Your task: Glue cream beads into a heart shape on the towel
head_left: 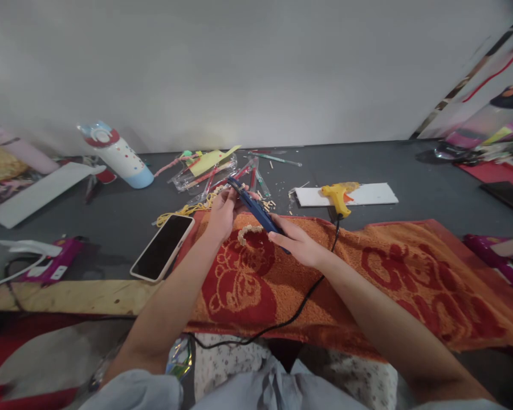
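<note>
My right hand (297, 242) is closed around the lower end of a long dark-blue hand tool (260, 214), whose exact kind I cannot make out. The tool slants up and left above the towel. Close to its upper end, my left hand (223, 210) has its fingers pinched together; what they hold is too small and covered to name. Below, on the orange and red towel (312, 279), lies a curved strip of small pale pieces (248, 232). Short pale stick bits (268, 204) are scattered just past the tool.
A yellow glue gun (337, 198) rests on a white board (374, 194), its black cord crossing the towel. At left are a phone (162, 249), a dotted bottle (126, 159) and a purple power strip (58, 263). Plastic packets and pens (211, 176) lie behind my hands.
</note>
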The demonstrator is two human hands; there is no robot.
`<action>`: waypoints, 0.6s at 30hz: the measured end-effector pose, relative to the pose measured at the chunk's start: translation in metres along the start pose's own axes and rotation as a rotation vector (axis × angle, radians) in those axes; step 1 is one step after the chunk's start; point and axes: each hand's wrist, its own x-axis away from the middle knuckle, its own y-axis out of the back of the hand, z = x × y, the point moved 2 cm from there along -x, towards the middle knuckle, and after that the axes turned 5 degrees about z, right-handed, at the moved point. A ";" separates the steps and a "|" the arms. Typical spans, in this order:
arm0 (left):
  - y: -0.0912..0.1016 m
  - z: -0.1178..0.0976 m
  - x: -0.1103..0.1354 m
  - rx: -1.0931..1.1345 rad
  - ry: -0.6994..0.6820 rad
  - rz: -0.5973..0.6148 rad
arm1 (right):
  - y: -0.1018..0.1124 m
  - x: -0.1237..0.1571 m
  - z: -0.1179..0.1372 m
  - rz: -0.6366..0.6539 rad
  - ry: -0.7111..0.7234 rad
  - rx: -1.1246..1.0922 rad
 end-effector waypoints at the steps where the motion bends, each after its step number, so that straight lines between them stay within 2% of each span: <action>1: 0.000 0.000 0.000 0.006 -0.007 0.004 | 0.000 0.000 0.000 0.001 -0.003 0.003; 6: -0.002 0.000 0.000 0.029 -0.009 0.001 | 0.000 0.002 0.001 -0.017 -0.047 0.030; 10: 0.001 0.005 -0.003 -0.003 -0.008 -0.068 | -0.001 0.002 0.000 -0.047 -0.049 0.072; 14: 0.007 0.007 -0.004 -0.145 -0.106 -0.150 | 0.000 0.002 -0.003 -0.087 -0.048 0.101; 18: 0.007 0.001 -0.001 -0.303 -0.206 -0.130 | 0.001 0.003 -0.006 -0.095 -0.110 0.121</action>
